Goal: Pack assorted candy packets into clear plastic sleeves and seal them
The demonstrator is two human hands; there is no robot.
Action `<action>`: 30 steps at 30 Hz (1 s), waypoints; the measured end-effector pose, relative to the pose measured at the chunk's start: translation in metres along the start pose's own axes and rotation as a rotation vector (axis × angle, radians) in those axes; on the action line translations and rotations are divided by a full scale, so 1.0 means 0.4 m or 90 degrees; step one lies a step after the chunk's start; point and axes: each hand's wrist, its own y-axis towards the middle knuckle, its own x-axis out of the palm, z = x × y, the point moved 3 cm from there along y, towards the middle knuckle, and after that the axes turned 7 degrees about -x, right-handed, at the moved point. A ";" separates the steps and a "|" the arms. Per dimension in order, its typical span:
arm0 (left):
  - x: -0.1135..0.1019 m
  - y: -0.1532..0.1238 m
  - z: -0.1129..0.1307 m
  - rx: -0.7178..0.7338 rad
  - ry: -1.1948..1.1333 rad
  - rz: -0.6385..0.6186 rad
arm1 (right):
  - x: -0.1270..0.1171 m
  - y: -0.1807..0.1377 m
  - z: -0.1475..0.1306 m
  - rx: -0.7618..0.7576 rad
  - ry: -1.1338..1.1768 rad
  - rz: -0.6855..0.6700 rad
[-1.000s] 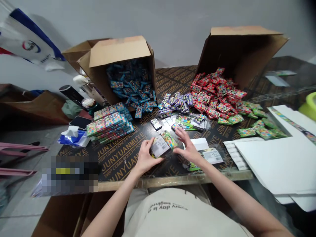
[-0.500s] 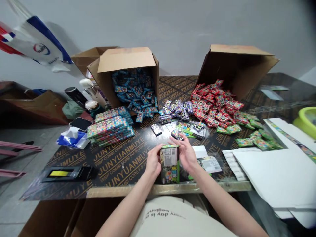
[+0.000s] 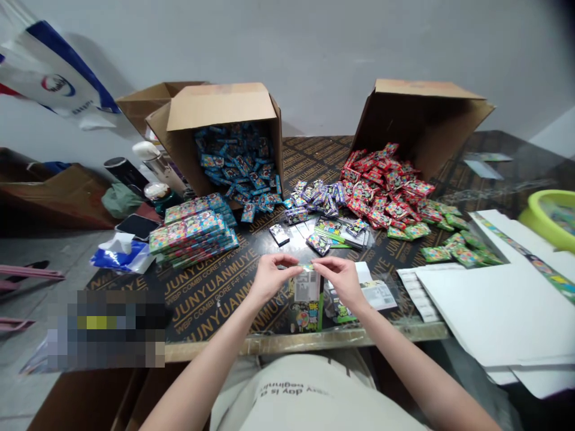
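Observation:
A small colourful carton (image 3: 306, 302) with a white barcode label stands upright near the table's front edge. My left hand (image 3: 268, 279) pinches its top edge from the left. My right hand (image 3: 342, 278) pinches the same top edge from the right. Both hands have their fingers closed on the carton's upper flap. Just beyond my hands lie a few loose packets (image 3: 320, 243) and flat green cartons (image 3: 335, 228). White labelled sheets (image 3: 376, 292) lie right of the carton.
A tipped cardboard box (image 3: 220, 111) spills blue packets (image 3: 238, 164). Another box (image 3: 426, 114) spills red packets (image 3: 381, 185), with purple packets (image 3: 314, 194) between and green packets (image 3: 453, 245) at right. Filled cartons (image 3: 191, 230) are stacked left. White boards (image 3: 489, 305) and a green bowl (image 3: 550, 218) lie right.
The carton went from lying tilted in my hands to standing upright on the table. My fingers moved from its sides up to its top edge.

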 end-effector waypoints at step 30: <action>0.001 -0.024 0.066 0.251 0.260 -0.096 | -0.033 0.012 -0.043 -0.119 -0.122 -0.135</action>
